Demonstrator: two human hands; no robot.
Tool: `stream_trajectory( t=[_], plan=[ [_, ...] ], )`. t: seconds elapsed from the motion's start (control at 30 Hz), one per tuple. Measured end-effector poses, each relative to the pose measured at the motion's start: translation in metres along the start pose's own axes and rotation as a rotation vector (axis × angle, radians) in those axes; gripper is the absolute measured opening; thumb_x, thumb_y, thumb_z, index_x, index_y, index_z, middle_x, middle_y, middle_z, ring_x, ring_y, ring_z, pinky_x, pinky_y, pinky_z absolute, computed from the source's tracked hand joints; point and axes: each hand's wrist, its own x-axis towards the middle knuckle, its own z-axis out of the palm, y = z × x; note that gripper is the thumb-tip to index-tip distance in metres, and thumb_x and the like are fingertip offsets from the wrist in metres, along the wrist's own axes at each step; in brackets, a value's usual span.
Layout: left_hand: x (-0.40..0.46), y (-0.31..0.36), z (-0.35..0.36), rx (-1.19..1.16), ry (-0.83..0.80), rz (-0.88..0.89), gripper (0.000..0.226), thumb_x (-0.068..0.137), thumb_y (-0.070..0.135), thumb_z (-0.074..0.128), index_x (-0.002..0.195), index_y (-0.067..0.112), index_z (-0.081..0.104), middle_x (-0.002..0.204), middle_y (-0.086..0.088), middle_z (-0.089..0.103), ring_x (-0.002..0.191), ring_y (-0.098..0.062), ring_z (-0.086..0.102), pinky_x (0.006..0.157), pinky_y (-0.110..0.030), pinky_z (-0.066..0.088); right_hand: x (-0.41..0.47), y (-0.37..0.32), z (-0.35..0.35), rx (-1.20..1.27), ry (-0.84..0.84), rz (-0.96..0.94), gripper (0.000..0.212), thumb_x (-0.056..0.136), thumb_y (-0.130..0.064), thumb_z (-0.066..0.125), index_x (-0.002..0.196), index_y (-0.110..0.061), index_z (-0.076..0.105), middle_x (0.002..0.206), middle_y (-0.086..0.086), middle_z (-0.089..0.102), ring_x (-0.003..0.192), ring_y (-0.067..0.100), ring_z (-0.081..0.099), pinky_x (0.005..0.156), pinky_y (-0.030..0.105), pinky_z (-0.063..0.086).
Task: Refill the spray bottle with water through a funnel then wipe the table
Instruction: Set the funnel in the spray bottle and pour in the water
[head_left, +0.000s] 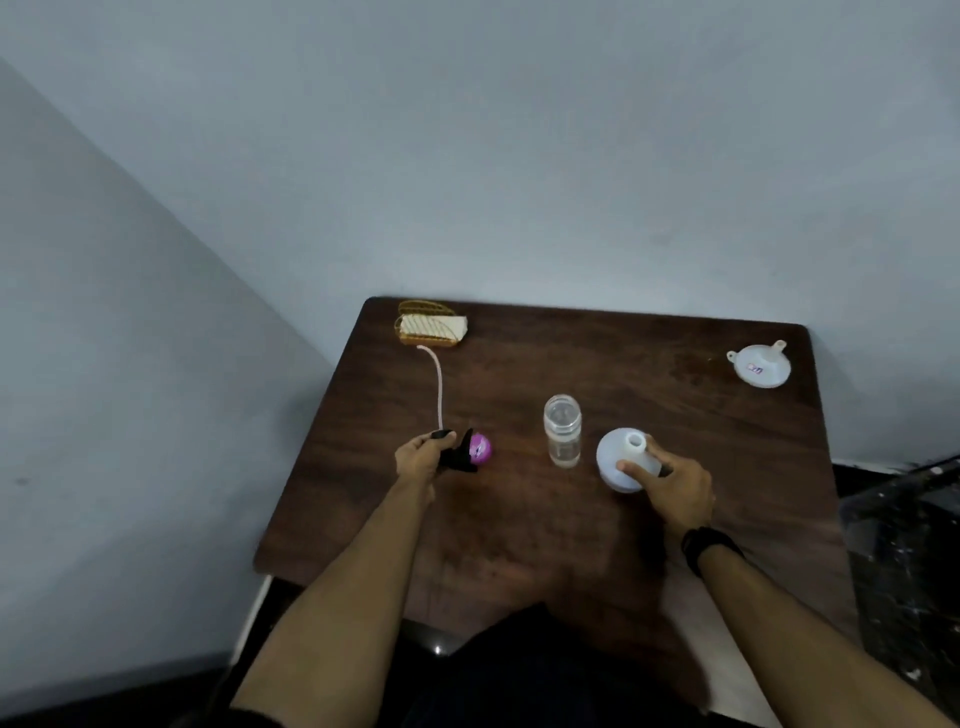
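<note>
Right hand (675, 491) grips the white bottle (618, 460), which stands upright on the worktop (519, 519) with its open neck pointing up. Left hand (418, 460) holds the black and pink sprayer head (470, 449); its long thin tube (439, 384) runs away toward the far edge. Between the hands stands a clear jar (562, 430). Farther away, the funnel (761, 364) lies at the far right corner and a basket (431, 327) at the far left.
</note>
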Motion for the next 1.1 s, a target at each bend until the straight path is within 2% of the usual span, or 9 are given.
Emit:
stream_trajectory(
  t=[0.07,0.17,0.23,0.47,0.57,0.77,0.87,0.97,1.1],
  plan=[
    [0.013,-0.023,-0.013,0.026,0.060,-0.035,0.020,0.078,0.002,0.080,0.094,-0.003,0.068,0.097,-0.019,0.069,0.077,-0.026,0.064,0.069,-0.032,0.056,-0.001,0.000,0.001,-0.002,-0.003,0.026,0.067,0.067,-0.053,0.085,0.125,-0.025,0.069,0.126,-0.001,0.068,0.117,0.019,0.063,0.098,0.036,0.051],
    [0.018,-0.042,-0.026,0.078,0.112,-0.065,0.036,0.077,0.006,0.083,0.107,-0.005,0.067,0.102,-0.018,0.068,0.089,-0.029,0.065,0.083,-0.042,0.058,-0.001,-0.002,0.001,-0.013,0.006,0.029,0.069,0.066,-0.056,0.083,0.126,-0.025,0.068,0.126,0.000,0.068,0.117,0.020,0.063,0.098,0.037,0.052],
    [0.018,-0.051,-0.030,0.158,0.132,-0.096,0.037,0.078,0.011,0.084,0.109,-0.002,0.068,0.105,-0.017,0.068,0.093,-0.030,0.067,0.086,-0.046,0.060,-0.003,-0.005,0.002,-0.035,0.002,0.028,0.068,0.068,-0.055,0.083,0.126,-0.023,0.068,0.125,0.002,0.068,0.116,0.022,0.063,0.096,0.038,0.053],
    [0.019,-0.059,-0.030,0.440,0.161,-0.073,0.038,0.077,0.029,0.083,0.109,0.011,0.074,0.111,-0.014,0.072,0.102,-0.030,0.068,0.091,-0.039,0.058,-0.008,-0.013,0.002,-0.069,0.021,0.026,0.064,0.071,-0.052,0.083,0.125,-0.021,0.069,0.123,0.002,0.070,0.115,0.022,0.064,0.094,0.036,0.054],
    [0.020,-0.056,-0.026,0.555,0.158,-0.033,0.042,0.081,0.030,0.080,0.118,0.012,0.071,0.120,-0.013,0.069,0.114,-0.030,0.064,0.094,-0.031,0.051,-0.008,-0.013,0.004,-0.067,0.035,0.036,0.064,0.069,-0.052,0.084,0.124,-0.022,0.070,0.123,0.001,0.070,0.115,0.020,0.064,0.094,0.034,0.054],
    [0.020,-0.056,-0.023,0.690,0.115,0.013,0.041,0.082,0.031,0.077,0.119,0.014,0.072,0.123,-0.013,0.068,0.118,-0.031,0.061,0.096,-0.036,0.050,-0.009,-0.016,0.007,-0.066,0.040,0.085,0.066,0.068,-0.054,0.083,0.126,-0.025,0.068,0.125,0.000,0.069,0.116,0.020,0.063,0.098,0.040,0.052],
    [0.015,-0.056,-0.020,0.751,0.139,0.127,0.037,0.082,0.027,0.076,0.115,0.012,0.071,0.124,-0.014,0.064,0.117,-0.032,0.059,0.096,-0.039,0.051,-0.009,-0.017,0.006,-0.089,0.053,0.082,0.066,0.069,-0.055,0.082,0.126,-0.026,0.068,0.124,-0.001,0.069,0.115,0.020,0.063,0.098,0.039,0.052],
    [0.005,-0.053,-0.011,0.773,0.173,0.392,0.039,0.080,0.019,0.075,0.115,0.008,0.064,0.122,-0.017,0.055,0.117,-0.036,0.054,0.093,-0.043,0.048,-0.008,-0.016,0.007,-0.115,0.064,0.081,0.068,0.069,-0.059,0.081,0.128,-0.027,0.067,0.125,-0.002,0.069,0.115,0.020,0.063,0.096,0.037,0.052],
    [-0.012,-0.049,0.014,0.746,0.048,0.654,0.046,0.074,0.018,0.078,0.117,0.016,0.060,0.119,-0.008,0.055,0.114,-0.030,0.056,0.092,-0.042,0.050,0.000,-0.016,0.009,-0.175,0.055,0.062,0.073,0.069,-0.068,0.074,0.131,-0.031,0.064,0.127,-0.001,0.068,0.115,0.024,0.063,0.096,0.041,0.052]
  ],
)
